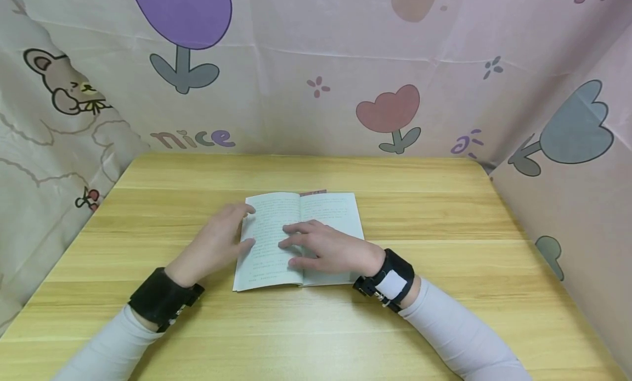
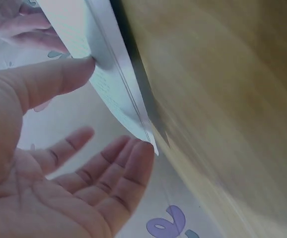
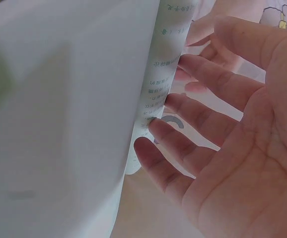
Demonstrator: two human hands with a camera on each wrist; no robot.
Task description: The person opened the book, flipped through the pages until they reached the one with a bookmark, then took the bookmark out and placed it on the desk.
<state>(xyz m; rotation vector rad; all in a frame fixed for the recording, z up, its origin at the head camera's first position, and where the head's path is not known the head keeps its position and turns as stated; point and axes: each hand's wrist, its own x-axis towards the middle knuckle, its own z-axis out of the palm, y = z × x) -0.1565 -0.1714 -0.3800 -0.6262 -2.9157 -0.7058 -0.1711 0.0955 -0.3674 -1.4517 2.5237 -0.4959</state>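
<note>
An open book [image 1: 276,249] with printed text on pale pages lies on the table. At its left edge is my left hand [image 1: 217,244], the thumb [image 2: 69,77] on the page close to the margin and the other fingers loosely bent at the outer edge. My right hand [image 1: 331,248] reaches over the right page with fingers spread, the fingertips on the left page just past the centre fold. In the right wrist view, those fingers [image 3: 198,111] are relaxed alongside the printed page [image 3: 158,79], and a largely blank page [image 3: 84,119] fills the left side.
The wooden table [image 1: 316,331] extends around the book on every side. A reddish strip [image 1: 313,192] pokes out behind the book's top edge. Patterned cloth [image 1: 296,106] hangs along the back and both sides. Each wrist wears a black strap [image 1: 160,298].
</note>
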